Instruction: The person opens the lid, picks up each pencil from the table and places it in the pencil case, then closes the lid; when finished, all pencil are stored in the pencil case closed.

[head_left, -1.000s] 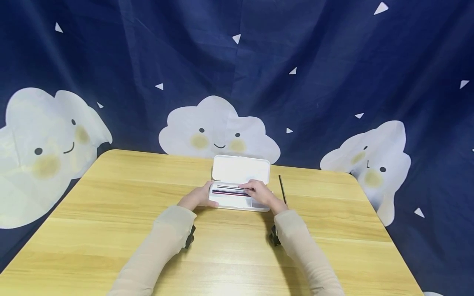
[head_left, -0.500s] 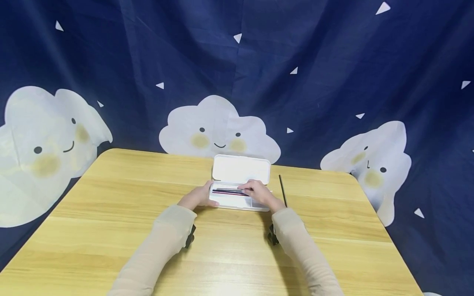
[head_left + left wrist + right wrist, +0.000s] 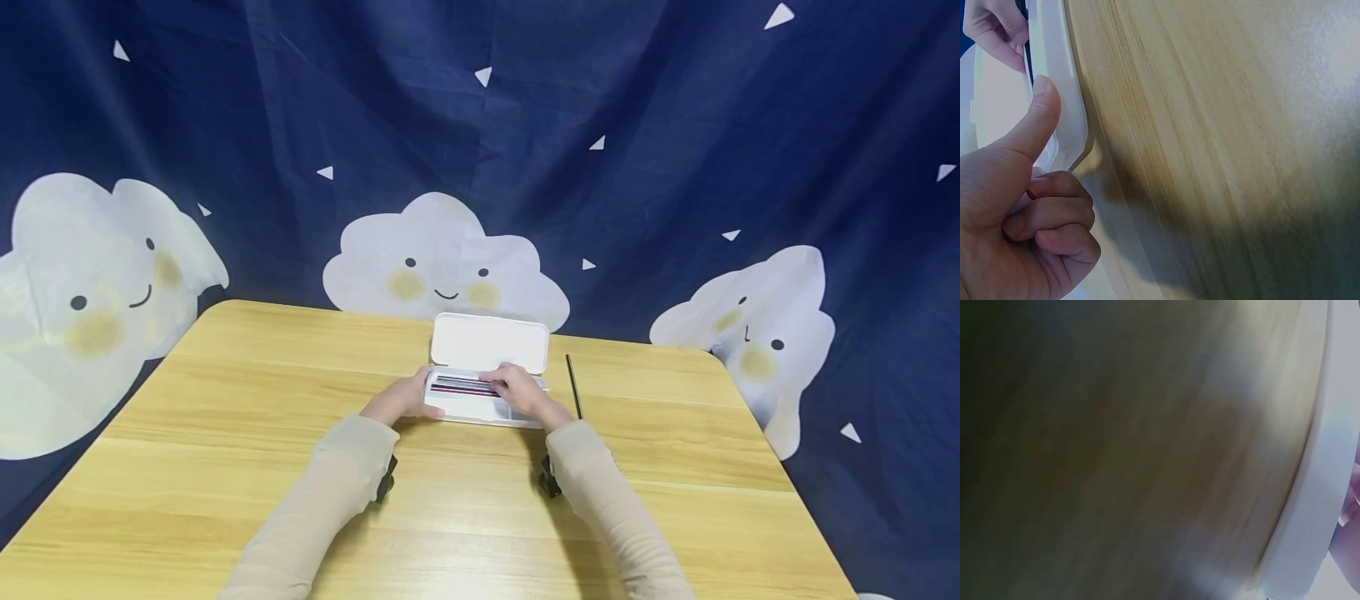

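Observation:
A white pencil case lies on the table with its lid tipped back behind it. Several pencils, dark, reddish and greyish, lie lengthwise in its rear part. My left hand grips the case's left end; in the left wrist view the thumb hooks over the rim and the fingers curl below. My right hand reaches into the case from the right, thumb and fingers pinching a pencil. Its fingers hide the pencil's right end. In the right wrist view, the case wall covers most of that hand.
A dark pencil lies on the wooden table, right of the case and close to my right wrist. The table's back edge runs just behind the lid, and a blue cloud-patterned curtain hangs beyond.
My right hand has shifted slightly leftward inside the case, and the greyish pencil under its fingers has shifted closer to the others. The left hand keeps its place on the case.

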A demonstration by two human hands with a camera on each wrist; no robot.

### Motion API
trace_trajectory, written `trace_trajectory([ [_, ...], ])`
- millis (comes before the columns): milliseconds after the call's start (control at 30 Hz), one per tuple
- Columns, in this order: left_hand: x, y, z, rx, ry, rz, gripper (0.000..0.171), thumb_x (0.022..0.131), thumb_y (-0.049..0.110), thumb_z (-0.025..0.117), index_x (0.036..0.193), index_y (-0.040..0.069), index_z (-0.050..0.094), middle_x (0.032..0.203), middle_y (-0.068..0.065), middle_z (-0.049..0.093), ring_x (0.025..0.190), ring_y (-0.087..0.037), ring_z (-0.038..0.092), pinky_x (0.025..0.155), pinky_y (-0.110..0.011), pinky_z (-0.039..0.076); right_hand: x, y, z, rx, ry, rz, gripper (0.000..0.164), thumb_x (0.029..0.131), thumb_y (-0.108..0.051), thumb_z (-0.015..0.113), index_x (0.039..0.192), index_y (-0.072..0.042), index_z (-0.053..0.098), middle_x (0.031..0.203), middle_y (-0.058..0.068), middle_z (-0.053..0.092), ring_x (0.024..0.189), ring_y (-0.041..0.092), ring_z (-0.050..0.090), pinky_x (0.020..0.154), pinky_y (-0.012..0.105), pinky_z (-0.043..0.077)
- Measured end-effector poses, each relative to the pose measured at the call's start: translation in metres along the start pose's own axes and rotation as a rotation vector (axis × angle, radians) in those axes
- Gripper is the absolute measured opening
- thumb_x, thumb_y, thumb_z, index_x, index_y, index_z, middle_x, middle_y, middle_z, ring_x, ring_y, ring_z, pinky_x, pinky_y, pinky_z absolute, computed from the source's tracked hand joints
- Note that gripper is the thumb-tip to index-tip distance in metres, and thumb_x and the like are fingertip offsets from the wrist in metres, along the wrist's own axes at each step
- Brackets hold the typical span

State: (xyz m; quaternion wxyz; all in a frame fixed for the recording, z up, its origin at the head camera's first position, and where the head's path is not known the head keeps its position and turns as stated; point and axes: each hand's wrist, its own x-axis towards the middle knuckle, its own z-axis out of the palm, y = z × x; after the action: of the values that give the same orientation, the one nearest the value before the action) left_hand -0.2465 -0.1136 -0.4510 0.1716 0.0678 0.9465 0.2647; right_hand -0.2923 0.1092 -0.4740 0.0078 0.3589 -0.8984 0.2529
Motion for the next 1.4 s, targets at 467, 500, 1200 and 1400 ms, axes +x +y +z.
trace_trajectory([
  [467,-0.002,0.002,0.001,-0.005,0.000,-0.006,0.093,0.073,0.030,0.076,0.142,0.001,0.021,0.124,-0.033,0.048,0.113,-0.043,0.048,0.097,-0.049,0.038,0.001,-0.001,0.002,-0.008,-0.042,0.045,0.028,0.083,0.007,0.054,0.106,-0.002,0.068,0.085,0.011,0.062,0.078,0.020,0.056,0.072,0.030,0.048],
  [500,-0.002,0.002,0.001,-0.004,0.001,-0.006,0.093,0.073,0.030,0.076,0.142,0.001,0.021,0.123,-0.032,0.048,0.112,-0.043,0.049,0.096,-0.049,0.039,0.001,-0.001,0.002,-0.009,-0.043,0.049,0.028,0.083,0.007,0.054,0.106,-0.002,0.068,0.086,0.010,0.062,0.078,0.020,0.056,0.073,0.031,0.048],
  [1200,-0.005,0.002,-0.001,0.011,-0.004,0.007,0.089,0.074,0.029,0.075,0.140,0.001,0.023,0.123,-0.029,0.050,0.112,-0.041,0.050,0.095,-0.049,0.040,0.007,-0.014,0.002,-0.052,-0.081,0.016,0.030,0.082,0.010,0.051,0.103,-0.002,0.068,0.088,0.010,0.063,0.084,0.022,0.059,0.078,0.034,0.049],
  [1400,-0.005,0.003,-0.002,0.011,-0.001,-0.005,0.089,0.074,0.030,0.075,0.141,0.002,0.022,0.123,-0.029,0.050,0.112,-0.042,0.050,0.095,-0.049,0.040,0.007,-0.017,0.001,-0.075,-0.110,0.019,0.030,0.084,0.010,0.049,0.106,-0.001,0.067,0.092,0.013,0.061,0.088,0.025,0.058,0.082,0.036,0.047],
])
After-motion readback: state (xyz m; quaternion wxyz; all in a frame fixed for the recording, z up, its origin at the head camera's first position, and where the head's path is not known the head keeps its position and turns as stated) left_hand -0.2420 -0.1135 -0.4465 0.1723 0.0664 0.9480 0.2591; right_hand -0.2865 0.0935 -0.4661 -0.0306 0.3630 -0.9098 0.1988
